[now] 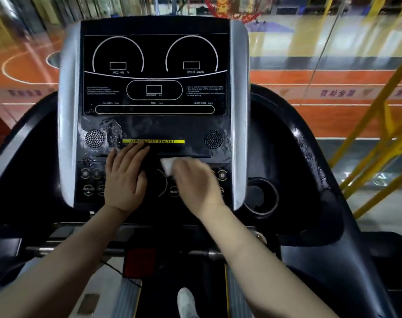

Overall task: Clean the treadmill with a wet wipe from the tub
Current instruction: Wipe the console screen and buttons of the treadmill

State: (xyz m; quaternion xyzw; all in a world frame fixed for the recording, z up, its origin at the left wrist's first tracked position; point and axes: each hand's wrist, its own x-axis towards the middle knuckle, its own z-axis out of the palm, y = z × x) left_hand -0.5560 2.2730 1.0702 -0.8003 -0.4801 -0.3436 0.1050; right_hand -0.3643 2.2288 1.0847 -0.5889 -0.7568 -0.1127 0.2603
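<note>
Your right hand presses the wet wipe, bunched under curled fingers, onto the treadmill console at frame centre. Your left hand lies flat, fingers straight, just left, likely bracing you. No tub in view.

Right hand presses wet wipe on treadmill console.
</note>
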